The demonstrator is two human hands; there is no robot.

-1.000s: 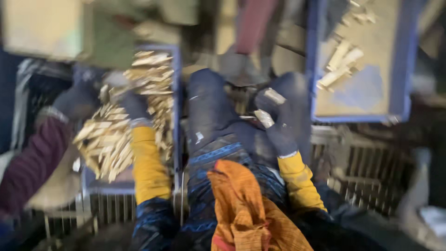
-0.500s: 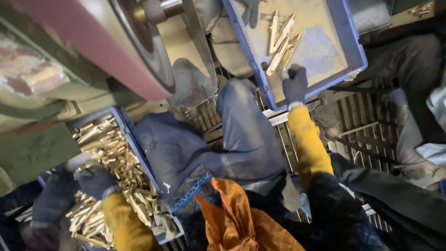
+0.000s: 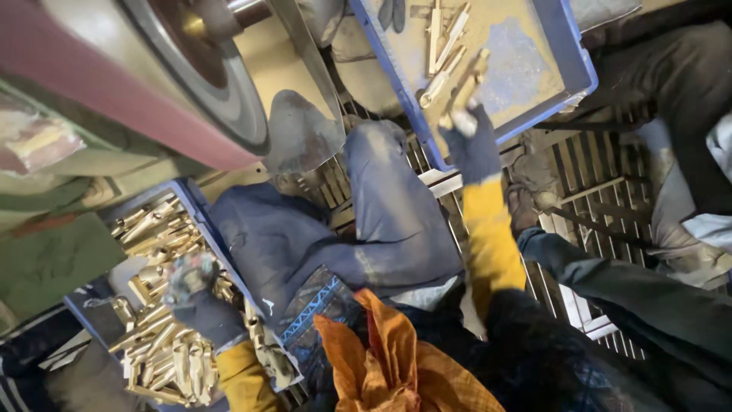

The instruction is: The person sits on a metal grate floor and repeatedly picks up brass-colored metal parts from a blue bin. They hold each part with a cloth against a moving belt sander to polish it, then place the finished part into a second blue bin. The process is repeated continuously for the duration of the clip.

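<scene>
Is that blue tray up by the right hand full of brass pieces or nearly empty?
Nearly empty: the blue tray shows mostly bare floor, with few brass pieces near the right hand.

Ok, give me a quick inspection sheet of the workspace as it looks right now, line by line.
Surface: metal floor grating under the person's legs.
Job's things: left blue tray heaped with brass-coloured metal pieces; right blue tray holds only a few such pieces.
Clutter: orange cloth on the lap.
Grippers: left hand, gloved, is in the heap, grip unclear; right hand, gloved, holds a metal piece over the right tray.
Cables: nothing seen.
Surroundings: large machine wheel with a reddish belt at upper left; another person's sleeve at lower left.
</scene>
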